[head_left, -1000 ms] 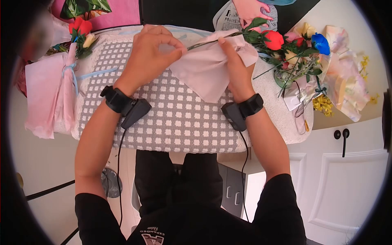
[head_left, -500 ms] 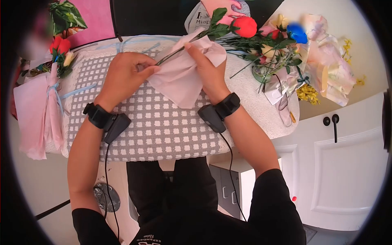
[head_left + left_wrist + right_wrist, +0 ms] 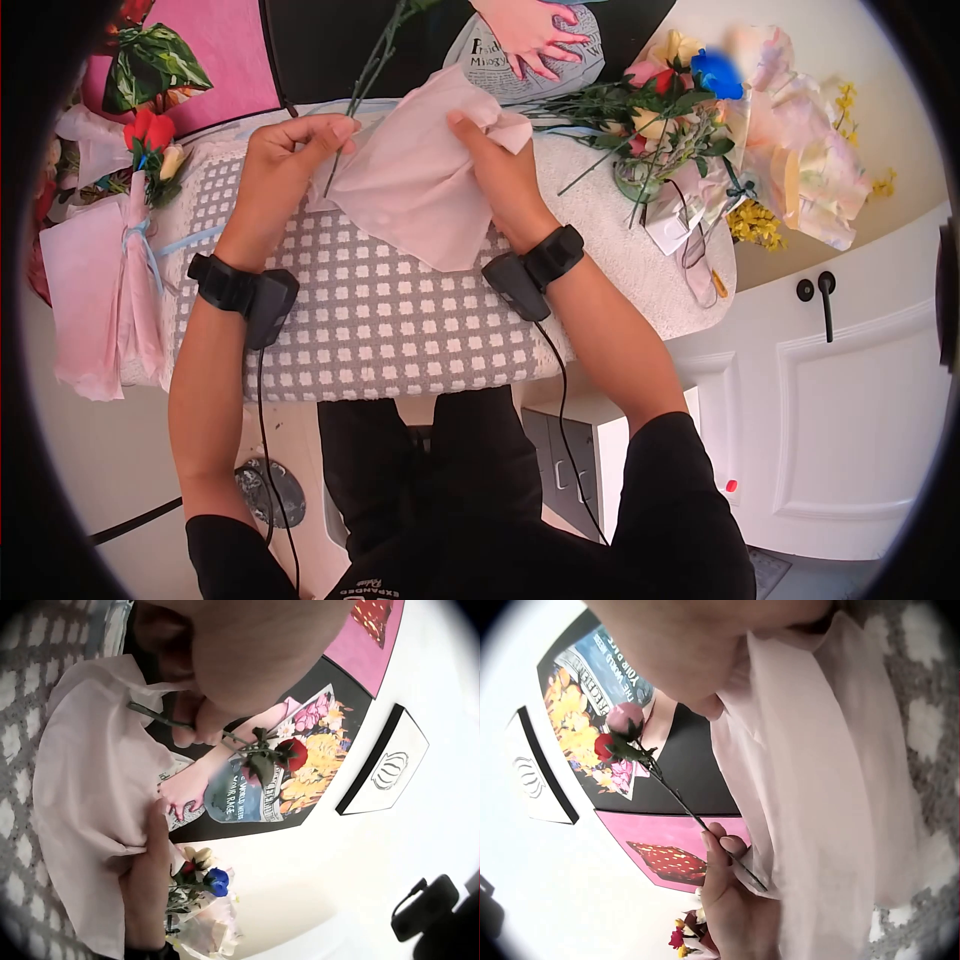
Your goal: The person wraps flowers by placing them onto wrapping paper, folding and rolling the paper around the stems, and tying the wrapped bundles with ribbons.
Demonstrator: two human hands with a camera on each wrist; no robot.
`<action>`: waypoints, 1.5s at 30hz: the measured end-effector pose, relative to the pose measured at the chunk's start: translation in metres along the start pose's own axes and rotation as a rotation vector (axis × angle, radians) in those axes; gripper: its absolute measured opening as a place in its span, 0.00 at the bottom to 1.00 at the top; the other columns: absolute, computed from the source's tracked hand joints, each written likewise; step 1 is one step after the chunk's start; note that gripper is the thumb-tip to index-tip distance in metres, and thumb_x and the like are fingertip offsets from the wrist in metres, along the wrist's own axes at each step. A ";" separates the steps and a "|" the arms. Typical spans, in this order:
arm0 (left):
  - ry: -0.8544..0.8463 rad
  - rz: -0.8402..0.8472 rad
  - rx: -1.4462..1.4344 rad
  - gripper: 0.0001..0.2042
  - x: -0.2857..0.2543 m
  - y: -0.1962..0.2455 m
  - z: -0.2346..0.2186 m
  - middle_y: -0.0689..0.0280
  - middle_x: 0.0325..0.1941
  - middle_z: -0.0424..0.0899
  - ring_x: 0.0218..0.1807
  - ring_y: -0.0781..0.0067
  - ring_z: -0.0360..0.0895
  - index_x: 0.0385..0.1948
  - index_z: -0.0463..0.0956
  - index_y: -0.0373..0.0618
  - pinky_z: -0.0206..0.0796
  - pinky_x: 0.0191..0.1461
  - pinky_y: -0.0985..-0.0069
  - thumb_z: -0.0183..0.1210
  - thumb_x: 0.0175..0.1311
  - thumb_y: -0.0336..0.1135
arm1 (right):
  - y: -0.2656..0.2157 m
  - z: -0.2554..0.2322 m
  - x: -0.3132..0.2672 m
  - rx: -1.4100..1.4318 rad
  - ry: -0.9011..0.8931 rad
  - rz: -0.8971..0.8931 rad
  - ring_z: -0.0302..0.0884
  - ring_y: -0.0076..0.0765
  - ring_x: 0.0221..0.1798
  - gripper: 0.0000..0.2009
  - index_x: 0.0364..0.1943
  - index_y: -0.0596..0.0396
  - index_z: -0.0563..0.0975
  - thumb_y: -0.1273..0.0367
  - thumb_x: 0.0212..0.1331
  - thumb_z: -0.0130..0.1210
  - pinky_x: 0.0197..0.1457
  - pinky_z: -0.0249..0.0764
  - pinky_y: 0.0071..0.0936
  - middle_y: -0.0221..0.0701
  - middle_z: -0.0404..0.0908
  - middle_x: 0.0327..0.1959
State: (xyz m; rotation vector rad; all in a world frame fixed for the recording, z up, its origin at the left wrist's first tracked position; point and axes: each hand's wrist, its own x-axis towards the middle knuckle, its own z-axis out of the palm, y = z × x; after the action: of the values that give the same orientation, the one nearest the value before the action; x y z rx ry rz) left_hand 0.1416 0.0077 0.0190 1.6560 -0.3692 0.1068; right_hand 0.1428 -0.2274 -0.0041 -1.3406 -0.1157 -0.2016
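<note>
Between thumb and fingers the left hand [image 3: 279, 178] pinches a green stem [image 3: 368, 85], which stands steeply with its lower end beside the paper. In the left wrist view the stem carries a red rose [image 3: 292, 754]; the right wrist view shows a pink rose [image 3: 625, 718] by the red one. The right hand [image 3: 507, 180] grips the gathered right side of a pale pink paper sheet [image 3: 410, 170], thumb on top. The sheet hangs over the checked cloth [image 3: 400, 330], its left edge close to the left hand.
Loose flowers with a blue rose [image 3: 716, 74] and a glass jar [image 3: 636, 180] stand at the right, beside pastel wrapping [image 3: 800, 170]. A pink wrapped bouquet [image 3: 95, 290] lies at the left. Dark and pink pictures [image 3: 225, 50] line the back.
The stem has swung from lying across the paper to standing steeply at the left, its bloom leaving the head view. The paper is spread wider, and the right hand still holds it.
</note>
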 end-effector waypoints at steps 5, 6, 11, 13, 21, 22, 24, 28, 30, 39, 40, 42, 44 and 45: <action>0.038 0.070 0.090 0.12 0.004 0.002 -0.001 0.70 0.32 0.84 0.37 0.85 0.76 0.41 0.84 0.35 0.66 0.46 0.85 0.61 0.67 0.36 | 0.012 0.000 0.008 -0.017 -0.035 -0.082 0.78 0.23 0.39 0.15 0.42 0.64 0.79 0.65 0.58 0.64 0.41 0.75 0.23 0.32 0.83 0.38; 0.039 0.120 0.098 0.12 0.006 -0.004 -0.005 0.69 0.32 0.84 0.37 0.85 0.76 0.42 0.84 0.35 0.66 0.45 0.85 0.62 0.67 0.36 | 0.014 -0.001 0.006 -0.039 -0.048 -0.066 0.79 0.23 0.38 0.15 0.41 0.64 0.79 0.65 0.57 0.64 0.41 0.75 0.24 0.32 0.83 0.38; 0.126 0.181 0.157 0.13 0.012 0.012 0.001 0.68 0.32 0.84 0.36 0.85 0.76 0.43 0.83 0.35 0.66 0.43 0.86 0.63 0.66 0.36 | 0.013 0.001 0.005 -0.042 -0.022 -0.099 0.79 0.24 0.37 0.15 0.38 0.64 0.80 0.64 0.56 0.65 0.40 0.75 0.25 0.32 0.84 0.35; 0.174 0.191 0.212 0.13 0.016 0.025 0.010 0.68 0.33 0.84 0.34 0.85 0.76 0.43 0.83 0.35 0.67 0.42 0.86 0.63 0.66 0.37 | 0.013 0.001 0.005 -0.077 -0.026 -0.102 0.79 0.25 0.36 0.15 0.38 0.64 0.80 0.64 0.56 0.65 0.40 0.75 0.25 0.33 0.84 0.35; -0.075 0.429 0.322 0.13 0.067 0.083 0.085 0.65 0.31 0.86 0.34 0.81 0.82 0.41 0.84 0.35 0.72 0.36 0.84 0.63 0.64 0.37 | 0.012 0.003 0.003 -0.084 0.000 -0.150 0.80 0.27 0.33 0.16 0.38 0.65 0.80 0.63 0.55 0.65 0.38 0.75 0.27 0.34 0.84 0.32; -0.100 0.415 0.318 0.13 0.070 0.087 0.103 0.65 0.30 0.86 0.32 0.81 0.82 0.40 0.84 0.35 0.71 0.33 0.83 0.63 0.63 0.37 | 0.012 0.000 0.004 -0.079 -0.005 -0.153 0.80 0.27 0.33 0.16 0.38 0.65 0.80 0.63 0.55 0.65 0.38 0.75 0.27 0.34 0.84 0.32; -0.161 0.344 0.300 0.11 0.079 0.086 0.138 0.65 0.29 0.86 0.28 0.79 0.82 0.36 0.84 0.35 0.70 0.29 0.82 0.63 0.62 0.36 | 0.012 -0.007 0.009 -0.214 -0.099 0.046 0.79 0.26 0.47 0.21 0.50 0.64 0.74 0.65 0.59 0.63 0.49 0.76 0.25 0.35 0.81 0.46; -0.248 0.149 0.153 0.09 0.105 0.050 0.185 0.65 0.24 0.84 0.25 0.79 0.82 0.30 0.83 0.35 0.70 0.28 0.80 0.62 0.61 0.33 | 0.064 -0.019 0.024 -0.261 0.021 -0.346 0.76 0.39 0.56 0.25 0.52 0.67 0.70 0.64 0.54 0.62 0.59 0.71 0.34 0.46 0.77 0.52; -0.239 0.310 0.518 0.07 0.116 0.036 0.195 0.63 0.21 0.83 0.23 0.74 0.82 0.27 0.83 0.37 0.72 0.29 0.76 0.62 0.59 0.32 | 0.053 -0.021 0.022 -0.260 -0.067 -0.396 0.76 0.39 0.56 0.24 0.52 0.66 0.71 0.64 0.55 0.61 0.59 0.71 0.34 0.44 0.78 0.51; -0.203 0.413 1.151 0.11 0.119 0.024 0.198 0.57 0.36 0.84 0.38 0.55 0.83 0.33 0.82 0.45 0.74 0.45 0.63 0.67 0.48 0.37 | 0.024 -0.016 0.003 -0.113 -0.212 -0.329 0.76 0.35 0.57 0.21 0.55 0.60 0.71 0.65 0.60 0.57 0.60 0.71 0.31 0.38 0.78 0.52; -0.200 0.411 1.155 0.11 0.119 0.026 0.198 0.57 0.36 0.84 0.38 0.55 0.83 0.33 0.82 0.45 0.74 0.45 0.63 0.67 0.48 0.37 | 0.026 -0.018 0.006 -0.190 -0.261 -0.308 0.73 0.33 0.60 0.21 0.60 0.57 0.68 0.68 0.64 0.54 0.64 0.69 0.31 0.36 0.75 0.57; -0.256 0.327 1.191 0.14 0.118 0.030 0.197 0.56 0.40 0.82 0.46 0.54 0.80 0.36 0.81 0.47 0.72 0.50 0.60 0.67 0.50 0.42 | 0.031 -0.020 0.009 -0.267 -0.314 -0.284 0.70 0.31 0.64 0.22 0.65 0.54 0.64 0.71 0.67 0.51 0.67 0.68 0.30 0.35 0.71 0.63; -0.255 0.349 1.155 0.17 0.113 0.038 0.193 0.54 0.43 0.83 0.50 0.54 0.80 0.41 0.81 0.45 0.73 0.52 0.60 0.66 0.51 0.42 | 0.038 -0.021 0.013 -0.127 -0.272 -0.298 0.71 0.29 0.61 0.22 0.64 0.55 0.66 0.71 0.66 0.52 0.64 0.69 0.29 0.34 0.72 0.61; -0.256 0.370 1.120 0.20 0.110 0.041 0.189 0.52 0.46 0.83 0.53 0.54 0.80 0.45 0.80 0.42 0.73 0.53 0.60 0.65 0.52 0.43 | 0.041 -0.022 0.018 -0.123 -0.284 -0.296 0.71 0.29 0.61 0.22 0.64 0.55 0.66 0.71 0.66 0.52 0.64 0.69 0.29 0.34 0.72 0.61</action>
State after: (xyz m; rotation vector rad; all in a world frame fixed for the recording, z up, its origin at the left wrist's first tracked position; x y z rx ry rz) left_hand 0.2055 -0.2002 0.0663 2.6946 -0.9186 0.4404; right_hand 0.1687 -0.2416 -0.0450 -1.4663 -0.5506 -0.2702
